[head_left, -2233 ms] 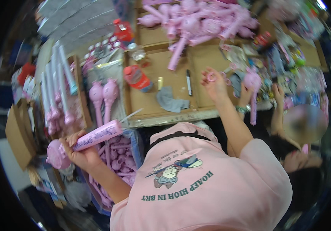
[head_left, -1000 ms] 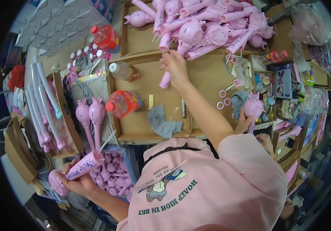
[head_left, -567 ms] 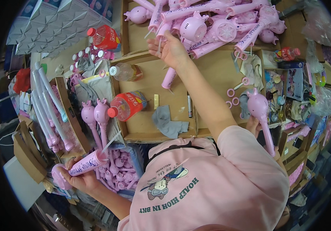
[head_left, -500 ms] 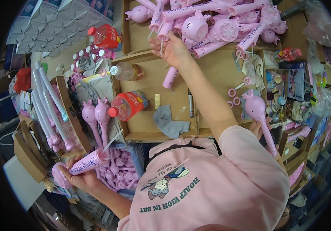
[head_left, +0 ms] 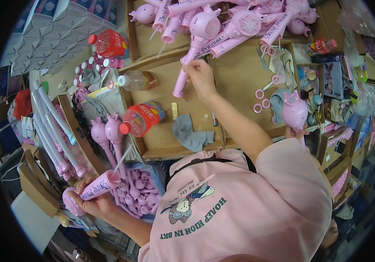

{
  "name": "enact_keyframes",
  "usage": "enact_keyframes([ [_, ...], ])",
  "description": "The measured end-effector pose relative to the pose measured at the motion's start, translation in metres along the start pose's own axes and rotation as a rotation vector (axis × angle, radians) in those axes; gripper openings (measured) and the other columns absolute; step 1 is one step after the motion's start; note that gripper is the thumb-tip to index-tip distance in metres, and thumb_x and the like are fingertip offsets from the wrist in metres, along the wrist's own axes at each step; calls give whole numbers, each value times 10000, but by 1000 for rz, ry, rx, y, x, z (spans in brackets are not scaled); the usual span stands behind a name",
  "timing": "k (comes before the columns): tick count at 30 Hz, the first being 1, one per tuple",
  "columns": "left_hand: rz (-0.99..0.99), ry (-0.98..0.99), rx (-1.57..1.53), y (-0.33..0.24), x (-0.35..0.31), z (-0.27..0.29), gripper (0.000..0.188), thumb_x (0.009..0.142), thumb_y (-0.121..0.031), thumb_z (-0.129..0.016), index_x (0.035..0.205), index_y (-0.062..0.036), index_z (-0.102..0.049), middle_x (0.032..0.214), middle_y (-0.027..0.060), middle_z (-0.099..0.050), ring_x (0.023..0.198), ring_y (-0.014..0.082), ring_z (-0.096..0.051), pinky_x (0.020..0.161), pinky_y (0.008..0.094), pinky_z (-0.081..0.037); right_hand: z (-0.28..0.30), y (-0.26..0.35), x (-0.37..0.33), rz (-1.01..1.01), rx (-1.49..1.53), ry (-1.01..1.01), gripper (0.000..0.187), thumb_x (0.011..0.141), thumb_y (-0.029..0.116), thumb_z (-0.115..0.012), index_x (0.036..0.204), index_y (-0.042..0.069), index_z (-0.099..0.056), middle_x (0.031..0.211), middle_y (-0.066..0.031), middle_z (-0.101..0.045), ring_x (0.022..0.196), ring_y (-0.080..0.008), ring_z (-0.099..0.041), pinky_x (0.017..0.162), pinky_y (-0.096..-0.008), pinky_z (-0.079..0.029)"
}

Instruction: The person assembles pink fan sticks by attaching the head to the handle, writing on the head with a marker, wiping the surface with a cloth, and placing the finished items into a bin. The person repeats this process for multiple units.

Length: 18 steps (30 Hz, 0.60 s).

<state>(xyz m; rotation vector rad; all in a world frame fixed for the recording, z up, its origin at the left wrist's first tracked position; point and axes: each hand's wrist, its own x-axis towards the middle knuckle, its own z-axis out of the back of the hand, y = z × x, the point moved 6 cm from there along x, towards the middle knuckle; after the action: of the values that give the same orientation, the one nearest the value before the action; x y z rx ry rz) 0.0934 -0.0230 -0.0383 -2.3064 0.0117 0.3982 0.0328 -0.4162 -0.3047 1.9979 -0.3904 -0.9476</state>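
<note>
At lower left my left hand (head_left: 93,201) is closed around a pink toy wand (head_left: 100,186), with its round head to the left. A thin white stick (head_left: 122,160) pokes out of the wand's open end. Over the middle tray my right hand (head_left: 199,77) has its fingers closed on the printed handle of another pink wand (head_left: 181,85). That handle points toward me, and its round head appears to lie on the pile of pink wands (head_left: 245,22) at the far side. My fingertips are partly hidden behind the hand.
A cardboard tray (head_left: 152,153) holds a grey cloth (head_left: 189,133) and red-labelled bottles (head_left: 143,118). Pink rings (head_left: 259,94) lie on the right. A co-worker's hand (head_left: 295,132) holds a pink wand (head_left: 294,110). A blue-lined bin of pink parts (head_left: 141,192) stands near my left arm.
My right hand has come nearer from the pile and closed on a wand's handle. The co-worker's wand has turned more upright. My left hand keeps its wand.
</note>
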Motion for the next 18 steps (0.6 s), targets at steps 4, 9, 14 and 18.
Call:
enact_keyframes([
  [4,-48,-76,43,0,1,1,265,927,-295,-581,822,-80,-466,678,2,-480,661,140,-475,741,336,-425,13,-45,-18,10,-218,-202,429,757,104,-724,1093,17,-472,922,-85,-592,822,-138,-580,719,-296,-496],
  [9,37,-39,8,7,3,-3,273,931,-295,-576,803,-82,-461,671,2,-479,659,139,-469,747,332,-414,-36,-70,-8,-400,130,276,344,786,145,-681,1055,24,-504,930,-89,-601,842,-154,-601,723,-353,-506],
  [14,-4,2,60,1,0,-2,273,935,-281,-571,788,-88,-447,677,1,-476,666,132,-459,738,329,-404,-63,-26,-15,-171,62,323,188,820,157,-604,922,34,-505,850,-74,-609,698,-131,-606,563,-270,-507],
  [18,41,33,-13,5,-3,-1,267,937,-271,-572,786,-94,-441,674,-2,-462,665,127,-446,734,323,-391,-62,4,-15,-11,60,331,117,814,120,-550,868,18,-528,714,-67,-589,586,-119,-576,513,-256,-487],
])
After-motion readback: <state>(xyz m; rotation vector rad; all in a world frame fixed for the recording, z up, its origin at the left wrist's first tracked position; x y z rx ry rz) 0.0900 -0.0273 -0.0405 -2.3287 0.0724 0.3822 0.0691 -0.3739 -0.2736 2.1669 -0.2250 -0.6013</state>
